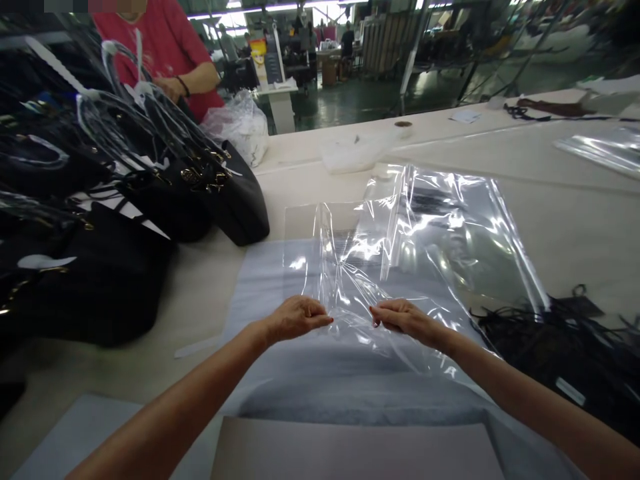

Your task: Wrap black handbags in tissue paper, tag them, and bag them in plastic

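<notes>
Both hands pinch the near edge of a clear plastic bag (345, 280) that lies creased and shiny over pale tissue paper. My left hand (300, 316) is closed on the left part of that edge, its thumb pointing right. A short way to the right, my right hand (403, 319) grips the same edge between thumb and fingers. Under and around the film spreads the bluish-white tissue paper (260, 273). A greyish board (350, 450) rests at the front, below both hands.
Black handbags (235, 200) with wrapped handles crowd the left. More clear plastic bags (450, 220) lie beyond my right hand. Black straps (555, 353) are heaped at the right. Across the table, a person in a red shirt (173, 40) stands behind the bags, near crumpled plastic (245, 123).
</notes>
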Motion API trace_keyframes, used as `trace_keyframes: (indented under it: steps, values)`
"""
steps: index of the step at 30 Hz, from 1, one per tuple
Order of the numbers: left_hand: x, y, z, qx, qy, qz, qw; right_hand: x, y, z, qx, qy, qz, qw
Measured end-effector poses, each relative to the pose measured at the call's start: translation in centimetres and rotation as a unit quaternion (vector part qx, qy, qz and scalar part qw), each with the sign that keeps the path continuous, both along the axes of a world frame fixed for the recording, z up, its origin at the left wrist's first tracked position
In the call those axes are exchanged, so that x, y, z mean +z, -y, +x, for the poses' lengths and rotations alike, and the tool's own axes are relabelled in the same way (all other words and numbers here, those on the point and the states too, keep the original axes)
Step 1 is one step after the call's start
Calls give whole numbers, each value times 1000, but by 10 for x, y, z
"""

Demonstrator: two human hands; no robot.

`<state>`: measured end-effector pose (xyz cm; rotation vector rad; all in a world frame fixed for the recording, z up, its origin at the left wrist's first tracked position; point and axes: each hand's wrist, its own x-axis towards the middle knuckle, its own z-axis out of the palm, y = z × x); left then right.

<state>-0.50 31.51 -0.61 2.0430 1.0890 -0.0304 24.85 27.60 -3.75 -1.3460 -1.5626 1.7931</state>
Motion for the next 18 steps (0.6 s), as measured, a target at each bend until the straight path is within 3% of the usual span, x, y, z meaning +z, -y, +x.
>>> trace_keyframes:
  steps: [4,8,11,14,18]
  values:
    - [2,2,-1,-41,-66,72,994,3,1,2,22,18,37,999]
    - [-1,10,3,-104,-134,157,973,8,4,0,15,83,127,988]
    - [-9,17,4,-89,-175,194,961,11,7,1,24,130,215,968]
    - [-12,21,-3,-52,-202,230,951,6,11,6,92,220,373,897]
    - [-4,19,-29,-26,-247,334,909,-10,20,22,138,367,564,727]
